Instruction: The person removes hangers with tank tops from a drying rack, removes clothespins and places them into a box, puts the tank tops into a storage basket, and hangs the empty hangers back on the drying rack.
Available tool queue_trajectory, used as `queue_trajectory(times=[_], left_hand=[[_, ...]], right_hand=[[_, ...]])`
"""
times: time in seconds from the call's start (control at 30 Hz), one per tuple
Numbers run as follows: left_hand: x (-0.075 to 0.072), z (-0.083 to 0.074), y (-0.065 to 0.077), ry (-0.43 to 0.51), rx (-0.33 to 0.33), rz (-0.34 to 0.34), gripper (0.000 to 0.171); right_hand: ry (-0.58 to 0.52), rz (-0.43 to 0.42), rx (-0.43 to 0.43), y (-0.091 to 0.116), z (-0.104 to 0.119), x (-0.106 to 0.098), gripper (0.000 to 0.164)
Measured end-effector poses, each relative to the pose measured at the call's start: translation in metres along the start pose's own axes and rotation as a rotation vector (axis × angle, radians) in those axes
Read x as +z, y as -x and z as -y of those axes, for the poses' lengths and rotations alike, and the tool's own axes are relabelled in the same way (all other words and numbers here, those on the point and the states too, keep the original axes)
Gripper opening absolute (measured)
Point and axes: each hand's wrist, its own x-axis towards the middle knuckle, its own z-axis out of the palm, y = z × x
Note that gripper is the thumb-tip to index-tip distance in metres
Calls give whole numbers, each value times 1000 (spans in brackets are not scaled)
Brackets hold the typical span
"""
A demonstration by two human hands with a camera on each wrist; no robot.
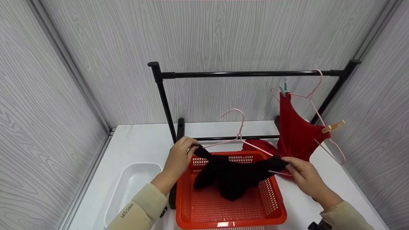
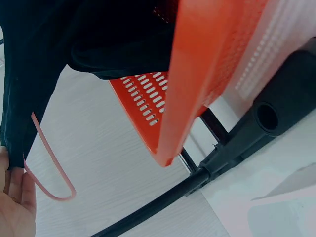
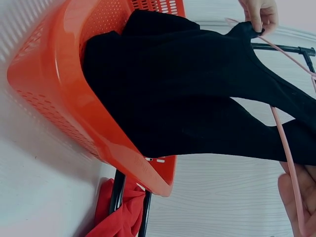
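A black tank top (image 1: pixel 236 175) hangs stretched between both hands over a red plastic basket (image 1: pixel 231 219), its lower part dipping into the basket. My left hand (image 1: pixel 179 154) pinches the left shoulder strap between thumb and fingers. At the other strap, my right hand (image 1: pixel 303 175) grips the cloth near the end of a pink wire hanger (image 1: pixel 242 127). This hanger runs through the top, its hook standing up above the fabric. In the right wrist view, the hanger's pink wire (image 3: pixel 286 143) passes in front of the right palm.
Behind stands a black clothes rack (image 1: pixel 243 74). At its right end a red garment (image 1: pixel 295 131) hangs from another pink hanger (image 1: pixel 314 92), held by a green clothespin (image 1: pixel 283 90) and a yellowish one (image 1: pixel 333 126). A white tray (image 1: pixel 127 182) lies left of the basket.
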Motion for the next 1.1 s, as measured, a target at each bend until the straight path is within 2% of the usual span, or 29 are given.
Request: queue_trajectory(times=[0.37,0.83,1.1], left_hand=[[-12,12,10,-22,-10,-22,12],[-18,27,18,-12,-97,-28,12],[-21,31,24,-23,-110,-48,12]], right_hand=[[11,12,-17,0,2,-1,37],[26,3,-30,2,-1,-3,37],[26,8,-8,3,1,-4,37]])
